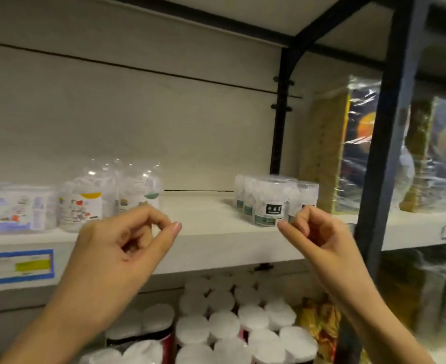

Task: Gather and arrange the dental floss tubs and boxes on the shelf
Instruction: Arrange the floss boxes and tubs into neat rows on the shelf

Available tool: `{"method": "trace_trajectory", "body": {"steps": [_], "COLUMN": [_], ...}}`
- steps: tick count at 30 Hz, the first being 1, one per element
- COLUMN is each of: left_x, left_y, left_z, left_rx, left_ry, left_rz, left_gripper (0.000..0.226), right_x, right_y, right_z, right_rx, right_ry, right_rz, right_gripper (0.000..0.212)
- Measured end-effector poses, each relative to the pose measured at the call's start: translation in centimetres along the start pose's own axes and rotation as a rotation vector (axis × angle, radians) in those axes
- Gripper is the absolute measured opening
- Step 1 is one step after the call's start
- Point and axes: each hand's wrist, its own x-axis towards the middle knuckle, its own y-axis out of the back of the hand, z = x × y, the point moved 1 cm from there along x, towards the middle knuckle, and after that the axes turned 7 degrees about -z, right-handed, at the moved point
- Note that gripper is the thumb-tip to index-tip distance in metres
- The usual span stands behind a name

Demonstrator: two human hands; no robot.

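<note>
Both hands hold nothing, fingers curled in: left hand (127, 248) before the bare middle of the shelf (211, 232), right hand (319, 232) just in front of the floss tubs (269, 206). Better to open wide, cup the cluster (wrapped packs (85, 203) sit well apart, leftward) and slide it along upright.

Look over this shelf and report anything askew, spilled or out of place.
Nothing is spilled, toppled or damaged. The only oddity is spacing: the black-label tubs cluster at the right, the bagged tubs and flat packs sit at the left, leaving a wide bare stretch of shelf between them.
</note>
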Motion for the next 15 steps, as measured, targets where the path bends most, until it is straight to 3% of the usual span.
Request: {"method": "trace_trajectory", "body": {"steps": [4, 6, 10, 15], "left_x": [5.1, 8.0, 11.8, 12.6], "left_y": [-5.7, -8.4, -12.6, -14.1], "left_z": [3.9, 4.4, 4.2, 3.2], "left_rx": [0.013, 0.097, 0.206, 0.269], "left_ry": [0.014, 0.04, 0.159, 0.204], "left_rz": [-0.035, -0.129, -0.279, -0.297], "left_gripper": [0.005, 0.029, 0.058, 0.052], "right_x": [4.3, 6.8, 10.2, 10.1], "right_y": [7.3, 9.0, 9.2, 9.1], "right_z": [2.4, 3.7, 5.9, 7.2], "right_rx": [-0.176, -0.285, -0.524, -0.501], "right_ry": [0.016, -0.009, -0.101, -0.17], "right_rz": [0.109, 0.088, -0.116, -0.319], "right_gripper": [0.01, 0.022, 0.053, 0.062]}}
